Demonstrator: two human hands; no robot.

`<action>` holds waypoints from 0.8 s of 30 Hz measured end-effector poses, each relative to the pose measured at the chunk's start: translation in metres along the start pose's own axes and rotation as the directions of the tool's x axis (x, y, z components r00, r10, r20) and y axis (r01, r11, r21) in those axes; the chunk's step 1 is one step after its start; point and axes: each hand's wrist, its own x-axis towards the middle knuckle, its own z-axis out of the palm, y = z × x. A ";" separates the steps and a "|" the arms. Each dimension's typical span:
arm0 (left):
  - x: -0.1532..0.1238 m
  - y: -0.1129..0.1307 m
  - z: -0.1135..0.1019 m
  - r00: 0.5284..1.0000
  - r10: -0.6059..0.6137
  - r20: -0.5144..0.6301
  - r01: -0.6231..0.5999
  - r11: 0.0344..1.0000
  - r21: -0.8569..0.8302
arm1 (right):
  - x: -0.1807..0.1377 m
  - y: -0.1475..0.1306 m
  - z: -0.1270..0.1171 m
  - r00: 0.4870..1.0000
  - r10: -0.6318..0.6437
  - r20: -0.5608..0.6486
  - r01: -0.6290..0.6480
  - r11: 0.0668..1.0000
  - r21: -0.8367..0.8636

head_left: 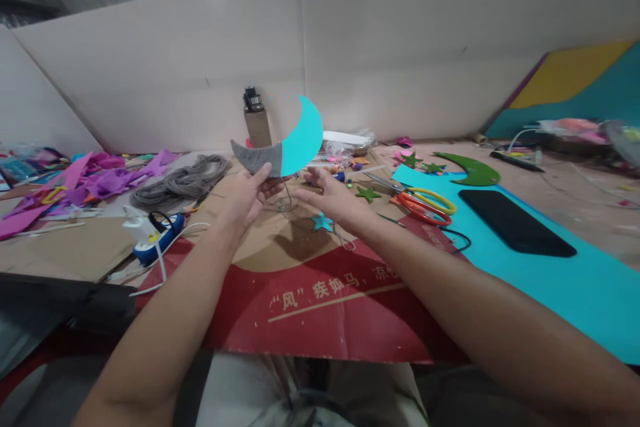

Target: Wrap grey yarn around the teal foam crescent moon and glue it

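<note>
- Left hand (253,192) pinches the crescent (304,137), thumb in front, close to where gray cover meets bare turquoise. Right hand (327,197) just beside it, thumb and fingers spread apart.
- Crescent is up off the table (595,203), over the cardboard (300,257) that lies along the middle of the front edge.
- Step in hand, my call from this end: winding gray yarn round the crescent; roughly one half looks covered.
- Next move, I'd judge, calls for the right hand to take the thin strand (289,197) and keep it taut while the left grip stays clear of the bare half.
- Hard to make out: strand's path under the hands; can't tell if it touches the right fingers or joins the yarn bundle (180,180) toward the table's left edge.
- Hidden: left fingertips behind the crescent; lower part of the bottle (257,127) at the back edge.
- Cut off: turquoise sheet (595,293) at the front right corner, by my frame.
</note>
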 end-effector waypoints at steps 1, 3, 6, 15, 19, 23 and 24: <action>-0.002 0.001 0.003 1.000 -0.012 0.029 0.012 1.000 -0.006 | 0.000 0.001 0.003 0.999 0.012 0.044 -0.017 0.993 0.121; -0.005 0.001 0.007 0.997 -0.030 0.070 0.031 0.999 -0.013 | -0.001 0.003 0.008 0.990 0.027 0.140 -0.065 0.958 0.279; -0.006 0.000 0.008 0.998 -0.016 0.055 0.015 1.000 0.013 | -0.005 0.003 0.013 0.974 0.012 0.227 -0.070 0.966 0.250; -0.007 -0.004 0.008 0.997 0.072 0.042 -0.080 0.971 0.225 | -0.014 -0.018 -0.003 0.959 -0.284 -0.027 0.258 0.903 -0.343; -0.009 -0.003 0.011 0.998 -0.011 0.066 0.001 0.990 0.144 | -0.007 -0.010 -0.007 0.971 -0.225 -0.086 0.196 0.946 -0.258; -0.007 -0.002 0.008 0.997 -0.042 0.060 0.037 0.996 0.087 | -0.001 -0.004 -0.005 0.984 0.034 -0.173 -0.028 0.999 0.039; -0.007 -0.001 0.008 0.997 -0.049 0.060 0.044 0.996 0.083 | 0.000 -0.004 -0.004 0.976 0.107 -0.192 -0.086 0.989 0.118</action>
